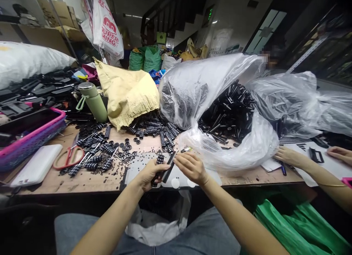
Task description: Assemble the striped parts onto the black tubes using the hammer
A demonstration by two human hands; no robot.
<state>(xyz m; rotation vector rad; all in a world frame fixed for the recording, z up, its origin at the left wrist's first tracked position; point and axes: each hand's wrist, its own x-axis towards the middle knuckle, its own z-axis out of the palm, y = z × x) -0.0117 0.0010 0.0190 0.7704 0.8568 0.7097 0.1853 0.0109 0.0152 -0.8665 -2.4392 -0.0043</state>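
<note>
My left hand [150, 174] is closed around a dark tube-shaped handle [169, 167], which slants up to the right. The same hand also has a black roller with a pale checkered pattern [160, 159] at its fingers. My right hand [191, 166] is closed, its fingertips pinched at the upper end of the handle; whatever else they cover is hidden. Both hands are above a pale board [132, 176] at the table's front edge. Similar checkered rollers [151, 125] lie piled just beyond, spilling from a yellow sack [130, 92].
Black handles fill a clear plastic bag [233, 158] ahead to the right. Red-handled scissors [68, 158], loose rollers, black discs [128, 145] and tiny rings lie left. A green bottle [95, 103] stands behind. Another person's hands [291, 156] work at the far right.
</note>
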